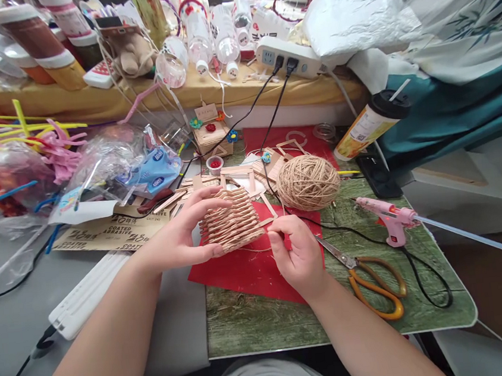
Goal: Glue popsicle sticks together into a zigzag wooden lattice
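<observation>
My left hand (pixel 193 233) grips the left side of a small box wound with twine (pixel 233 221), thumb low and fingers over the top. The box is tilted, held above a red sheet (pixel 255 274). At its right corner my right hand (pixel 297 253) is closed, thumb against the curled fingers, pinching the strand of twine. A loose length of twine (pixel 257 250) droops below the box. Behind the right hand sits a big ball of twine (pixel 308 182). Scissors with orange handles (pixel 368 277) lie to the right of that hand.
A pink glue gun (pixel 391 218) with a long glue stick lies at the right, its cord looping on the green board (pixel 257 331). Craft sticks, a lidded cup (pixel 370 124), a white power strip (pixel 89 294) and sandpaper (pixel 107 230) surround the work. Black cables cross behind.
</observation>
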Demonstrator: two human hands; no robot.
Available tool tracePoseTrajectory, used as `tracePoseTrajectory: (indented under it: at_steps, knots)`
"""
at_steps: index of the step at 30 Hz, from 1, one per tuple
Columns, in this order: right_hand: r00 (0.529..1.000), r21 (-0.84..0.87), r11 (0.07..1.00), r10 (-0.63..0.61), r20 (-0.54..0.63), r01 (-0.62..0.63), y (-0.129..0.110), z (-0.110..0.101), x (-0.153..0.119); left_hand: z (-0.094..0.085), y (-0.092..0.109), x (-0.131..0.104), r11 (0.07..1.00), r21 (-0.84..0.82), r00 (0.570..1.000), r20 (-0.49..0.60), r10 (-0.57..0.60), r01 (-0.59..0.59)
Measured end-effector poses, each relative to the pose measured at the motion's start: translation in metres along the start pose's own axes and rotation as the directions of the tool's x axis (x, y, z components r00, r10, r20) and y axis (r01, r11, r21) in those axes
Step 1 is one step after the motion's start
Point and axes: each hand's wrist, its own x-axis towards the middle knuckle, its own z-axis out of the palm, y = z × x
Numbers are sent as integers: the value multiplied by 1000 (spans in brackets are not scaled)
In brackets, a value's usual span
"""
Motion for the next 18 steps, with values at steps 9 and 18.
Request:
tracePoseTrajectory:
  at_steps: [9,18]
  knots:
    - [995,-11,995,-94,46,94,1,3,2,0,0,0,1000,10,1000,1,6,-6]
    - [975,159,974,181,-131,-160,2,2,-1,-1,0,-1,1000,29,1000,5,-9,9]
